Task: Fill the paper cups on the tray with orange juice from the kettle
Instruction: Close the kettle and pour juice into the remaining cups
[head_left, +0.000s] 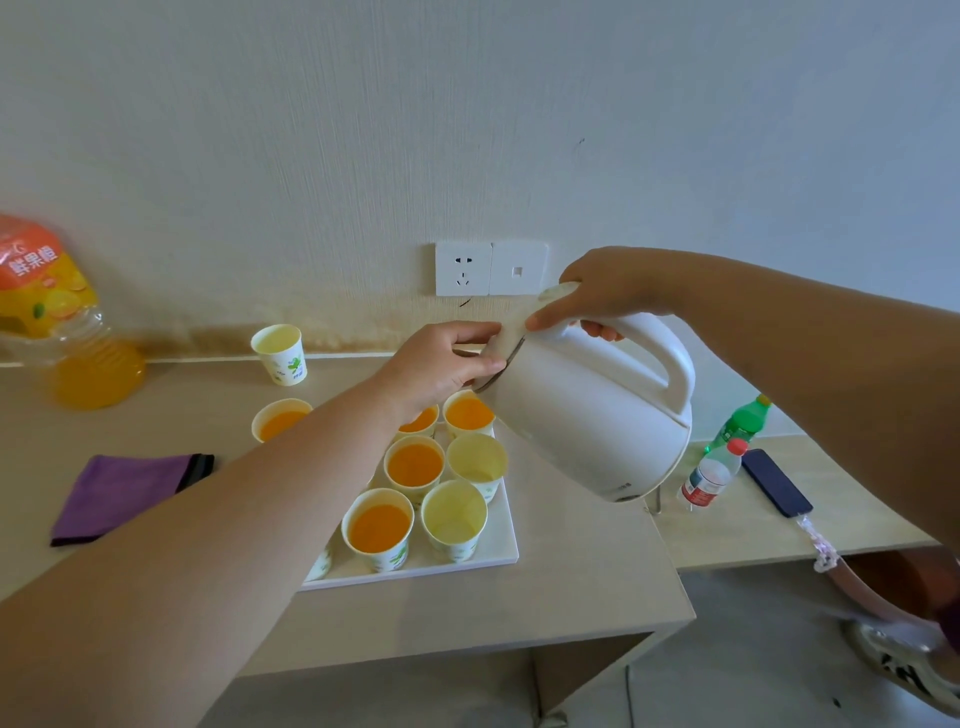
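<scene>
Now my right hand (613, 296) grips the tilted kettle (587, 415) by its handle, my left hand (441, 369) pinches its lid (514, 332); paper cups (454, 512) on the tray (467, 564) sit just below both.

Smooth white plastic kettle (587, 415), matt paper cups (454, 512), glossy white tray (498, 540), soft purple cloth (124, 491), pale wood-look table (571, 587).

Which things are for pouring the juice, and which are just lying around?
For the job: white kettle, right hand, left hand, paper cups, white tray.
Just lying about: purple cloth, orange juice bottle, dark phone, green bottle, red-capped bottle.
</scene>
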